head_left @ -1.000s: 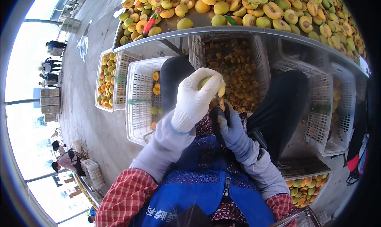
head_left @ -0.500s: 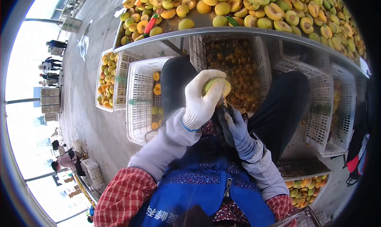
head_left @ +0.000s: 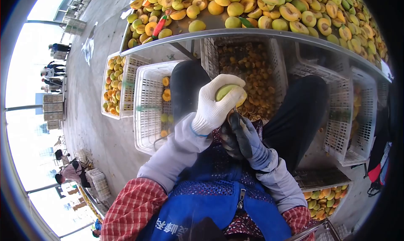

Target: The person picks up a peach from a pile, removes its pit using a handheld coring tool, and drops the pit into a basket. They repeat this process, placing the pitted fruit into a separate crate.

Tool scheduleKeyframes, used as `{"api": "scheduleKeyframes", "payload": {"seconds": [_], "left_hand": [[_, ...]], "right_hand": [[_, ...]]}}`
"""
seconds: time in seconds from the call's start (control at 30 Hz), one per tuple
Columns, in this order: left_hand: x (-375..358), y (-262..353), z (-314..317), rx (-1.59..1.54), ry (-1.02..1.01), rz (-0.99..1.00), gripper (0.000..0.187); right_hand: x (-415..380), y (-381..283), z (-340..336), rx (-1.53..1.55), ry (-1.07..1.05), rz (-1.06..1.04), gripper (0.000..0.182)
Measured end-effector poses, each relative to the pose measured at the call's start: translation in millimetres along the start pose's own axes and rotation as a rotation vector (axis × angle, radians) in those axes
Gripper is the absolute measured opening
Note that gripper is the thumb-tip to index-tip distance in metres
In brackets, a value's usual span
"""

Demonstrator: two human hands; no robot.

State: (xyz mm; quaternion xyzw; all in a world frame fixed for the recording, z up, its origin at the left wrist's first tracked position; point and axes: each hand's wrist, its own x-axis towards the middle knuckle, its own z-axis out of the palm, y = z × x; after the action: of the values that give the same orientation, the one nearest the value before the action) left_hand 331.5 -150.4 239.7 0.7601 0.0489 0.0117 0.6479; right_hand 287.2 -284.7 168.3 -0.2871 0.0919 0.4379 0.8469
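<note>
My left hand (head_left: 216, 102), in a white knitted glove, is wrapped round a yellow-green peach (head_left: 226, 92). Just below it, my right hand (head_left: 244, 135) in a grey glove with dark palm and fingers is closed on a small hand tool (head_left: 231, 112). Most of that tool is hidden by the fingers; its thin tip reaches the underside of the peach. Both hands are close together above my lap, over the near end of a crate (head_left: 277, 68) of brownish pits and scraps.
A metal-edged table (head_left: 185, 37) heaped with halved peaches (head_left: 290, 12) stands ahead, with a red-handled tool (head_left: 160, 27) on it. White crates flank my knees, one at left (head_left: 144, 127) and one at right (head_left: 336, 135). People (head_left: 54, 70) stand far left.
The peach has turned slightly in my left hand, showing more green skin. My right hand has rolled, and its dark fingers now show closed below the peach.
</note>
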Motion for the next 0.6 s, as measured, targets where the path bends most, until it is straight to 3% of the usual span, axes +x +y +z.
{"api": "scheduleKeyframes", "payload": {"seconds": [0.1, 0.17, 0.27, 0.47, 0.53, 0.57, 0.6], "left_hand": [[-0.1, -4.2, 1.9, -0.028, -0.021, 0.091, 0.022], [-1.7, -14.4, -1.4, -0.292, -0.089, -0.015, 0.027], [-3.7, -23.6, 3.3, -0.498, -0.091, -0.131, 0.036], [-11.0, -30.5, 9.9, -0.653, 0.07, -0.287, 0.035], [-7.4, -25.5, 13.1, -1.074, 0.377, -0.591, 0.035], [-10.6, -35.1, 4.6, -1.107, 0.388, -0.645, 0.034], [-10.5, -34.0, -1.3, -1.018, 0.405, -0.599, 0.034]], "right_hand": [[-14.6, -27.0, 21.4, 0.064, -0.097, 0.158, 0.04], [-18.7, -38.4, 38.4, 0.11, -0.089, 0.272, 0.045], [-13.4, -24.2, 24.5, 0.479, -0.21, 0.377, 0.047], [-1.3, -12.4, 6.1, 0.593, -0.412, 0.358, 0.048], [3.4, -14.8, 4.0, 0.571, -0.584, 0.19, 0.049], [7.0, -17.3, 2.0, 0.557, -0.675, 0.11, 0.05], [11.1, -19.4, -3.9, 0.618, -0.582, 0.161, 0.051]]}}
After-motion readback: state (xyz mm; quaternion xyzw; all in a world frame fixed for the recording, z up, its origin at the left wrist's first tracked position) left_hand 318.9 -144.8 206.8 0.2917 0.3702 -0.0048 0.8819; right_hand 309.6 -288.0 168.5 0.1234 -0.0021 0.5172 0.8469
